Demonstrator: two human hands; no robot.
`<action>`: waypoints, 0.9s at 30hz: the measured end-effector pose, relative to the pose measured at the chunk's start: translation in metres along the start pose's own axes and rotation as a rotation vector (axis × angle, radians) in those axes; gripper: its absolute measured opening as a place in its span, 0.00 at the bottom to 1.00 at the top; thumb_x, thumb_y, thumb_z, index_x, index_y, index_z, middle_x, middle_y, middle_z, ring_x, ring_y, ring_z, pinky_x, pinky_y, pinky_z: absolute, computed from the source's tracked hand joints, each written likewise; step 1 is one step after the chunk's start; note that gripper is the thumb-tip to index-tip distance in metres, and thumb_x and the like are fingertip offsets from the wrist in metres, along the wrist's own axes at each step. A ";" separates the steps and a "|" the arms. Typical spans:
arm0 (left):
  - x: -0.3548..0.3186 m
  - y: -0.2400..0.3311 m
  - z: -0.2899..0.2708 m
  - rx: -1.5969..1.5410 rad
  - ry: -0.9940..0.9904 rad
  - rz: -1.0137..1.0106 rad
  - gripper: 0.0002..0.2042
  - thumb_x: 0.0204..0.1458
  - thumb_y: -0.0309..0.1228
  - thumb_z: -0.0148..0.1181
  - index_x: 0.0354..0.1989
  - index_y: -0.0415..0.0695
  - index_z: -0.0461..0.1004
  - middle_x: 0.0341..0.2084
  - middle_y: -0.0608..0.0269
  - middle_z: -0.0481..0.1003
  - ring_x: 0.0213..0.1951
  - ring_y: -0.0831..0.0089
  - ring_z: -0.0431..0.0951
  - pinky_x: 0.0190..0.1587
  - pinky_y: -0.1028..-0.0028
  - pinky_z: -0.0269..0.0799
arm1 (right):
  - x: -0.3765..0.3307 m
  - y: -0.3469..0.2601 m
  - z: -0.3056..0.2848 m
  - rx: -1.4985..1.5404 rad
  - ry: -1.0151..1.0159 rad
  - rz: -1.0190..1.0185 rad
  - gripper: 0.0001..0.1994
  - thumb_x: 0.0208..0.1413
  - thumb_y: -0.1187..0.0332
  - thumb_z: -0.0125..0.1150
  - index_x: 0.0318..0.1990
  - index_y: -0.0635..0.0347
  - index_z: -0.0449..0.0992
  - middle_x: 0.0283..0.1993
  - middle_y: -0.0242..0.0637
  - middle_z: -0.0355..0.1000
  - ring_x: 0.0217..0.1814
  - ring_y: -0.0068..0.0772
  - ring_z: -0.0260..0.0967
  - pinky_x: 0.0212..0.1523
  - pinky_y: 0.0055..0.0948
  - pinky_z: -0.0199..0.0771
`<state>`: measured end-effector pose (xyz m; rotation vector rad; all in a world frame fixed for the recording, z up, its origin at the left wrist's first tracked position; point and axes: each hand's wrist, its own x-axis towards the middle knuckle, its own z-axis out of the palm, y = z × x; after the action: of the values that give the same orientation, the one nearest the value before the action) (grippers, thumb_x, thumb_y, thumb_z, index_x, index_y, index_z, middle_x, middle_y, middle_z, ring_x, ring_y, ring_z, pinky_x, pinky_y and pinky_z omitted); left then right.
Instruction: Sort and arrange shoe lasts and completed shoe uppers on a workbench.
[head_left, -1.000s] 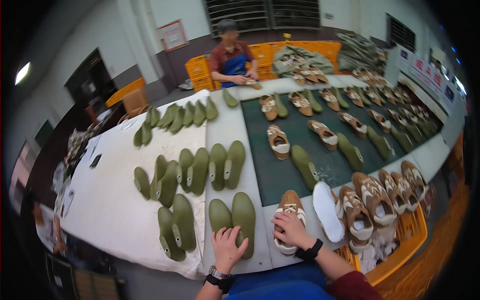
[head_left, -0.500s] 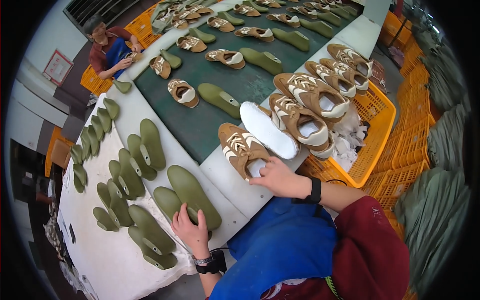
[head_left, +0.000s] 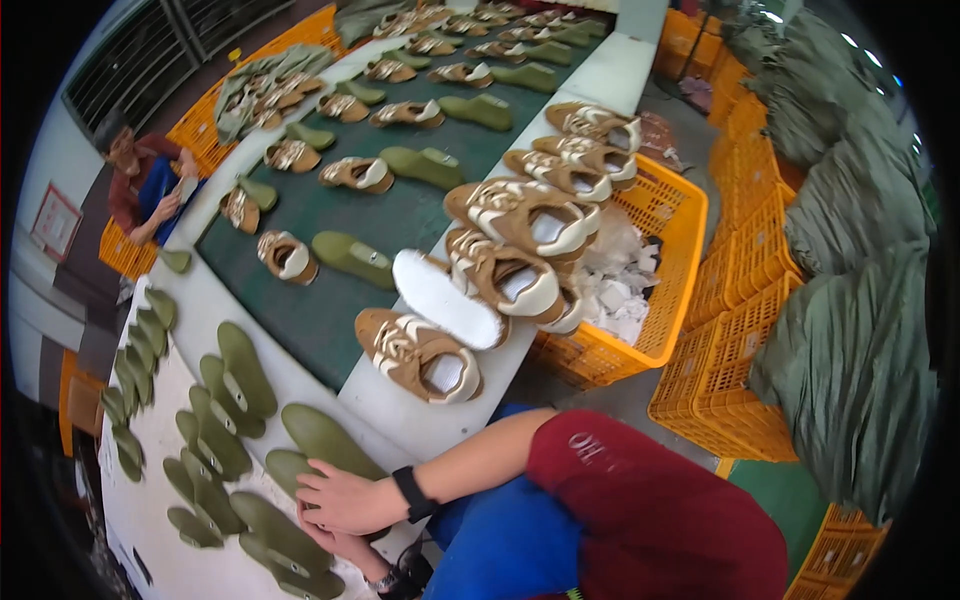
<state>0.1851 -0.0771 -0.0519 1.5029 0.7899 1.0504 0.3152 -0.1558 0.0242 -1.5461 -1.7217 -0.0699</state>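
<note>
Right hand (head_left: 345,498) has left the tan shoe (head_left: 420,352) and now lies flat, fingers spread, across the green soles (head_left: 318,442) at the table's near edge. Left hand (head_left: 335,543) sits tucked beneath it, grip hidden. That shoe rests alone beside the white insole (head_left: 446,298).

Two olive-green shoe soles (head_left: 318,448) lie flat, side by side — on the white table's near edge.

We see soles (head_left: 240,375) lying in rows on the table (head_left: 150,520) at left, shoes (head_left: 418,352) along its right edge, a belt (head_left: 380,215) between them, and a basket (head_left: 680,260) right of the shoes.
</note>
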 end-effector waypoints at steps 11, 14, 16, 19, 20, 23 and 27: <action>-0.018 0.057 0.028 0.324 0.042 -0.030 0.20 0.57 0.34 0.54 0.54 0.34 0.65 0.48 0.45 0.69 0.48 0.59 0.70 0.53 0.66 0.65 | -0.022 0.020 0.045 0.092 -0.129 0.180 0.08 0.47 0.67 0.55 0.31 0.61 0.76 0.44 0.40 0.67 0.61 0.44 0.55 0.61 0.52 0.53; -0.017 0.045 0.020 0.219 -0.032 -0.048 0.20 0.55 0.30 0.56 0.55 0.35 0.64 0.46 0.48 0.70 0.46 0.61 0.70 0.51 0.68 0.67 | -0.025 0.021 0.045 0.109 -0.010 0.199 0.08 0.46 0.69 0.56 0.32 0.62 0.76 0.46 0.43 0.65 0.62 0.49 0.54 0.62 0.51 0.53; -0.012 0.043 0.018 0.269 -0.018 -0.117 0.21 0.55 0.30 0.56 0.55 0.35 0.63 0.46 0.48 0.70 0.46 0.62 0.70 0.50 0.68 0.67 | -0.028 0.022 0.044 0.110 0.081 0.204 0.08 0.43 0.71 0.57 0.33 0.62 0.75 0.46 0.45 0.65 0.63 0.53 0.53 0.62 0.48 0.54; 0.003 0.033 0.008 0.267 -0.005 -0.231 0.22 0.53 0.31 0.58 0.54 0.35 0.64 0.47 0.43 0.69 0.48 0.55 0.69 0.52 0.63 0.66 | -0.023 0.029 0.037 0.168 -0.007 0.177 0.08 0.40 0.73 0.57 0.32 0.62 0.75 0.45 0.46 0.65 0.62 0.54 0.54 0.61 0.48 0.55; 0.009 0.027 0.003 0.288 -0.024 -0.179 0.17 0.52 0.28 0.56 0.49 0.37 0.65 0.54 0.45 0.65 0.54 0.57 0.65 0.57 0.65 0.59 | -0.020 0.028 0.032 0.122 -0.078 0.151 0.12 0.41 0.74 0.56 0.37 0.61 0.75 0.44 0.44 0.67 0.61 0.53 0.56 0.61 0.45 0.57; 0.012 0.024 0.009 0.279 -0.006 -0.148 0.12 0.45 0.21 0.55 0.39 0.39 0.65 0.62 0.46 0.57 0.62 0.57 0.58 0.64 0.66 0.50 | -0.021 0.030 0.028 0.160 -0.056 0.146 0.11 0.40 0.75 0.55 0.35 0.61 0.75 0.41 0.42 0.69 0.59 0.52 0.60 0.60 0.43 0.59; -0.013 0.021 0.033 0.338 0.035 -0.045 0.12 0.44 0.22 0.56 0.39 0.38 0.66 0.59 0.45 0.61 0.63 0.49 0.57 0.64 0.61 0.50 | -0.036 0.031 0.015 0.303 -0.027 0.317 0.11 0.45 0.75 0.54 0.38 0.61 0.76 0.40 0.41 0.72 0.52 0.47 0.66 0.54 0.40 0.65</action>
<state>0.2093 -0.1060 -0.0352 1.7435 1.0615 0.9444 0.3313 -0.1693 -0.0209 -1.5716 -1.4102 0.3583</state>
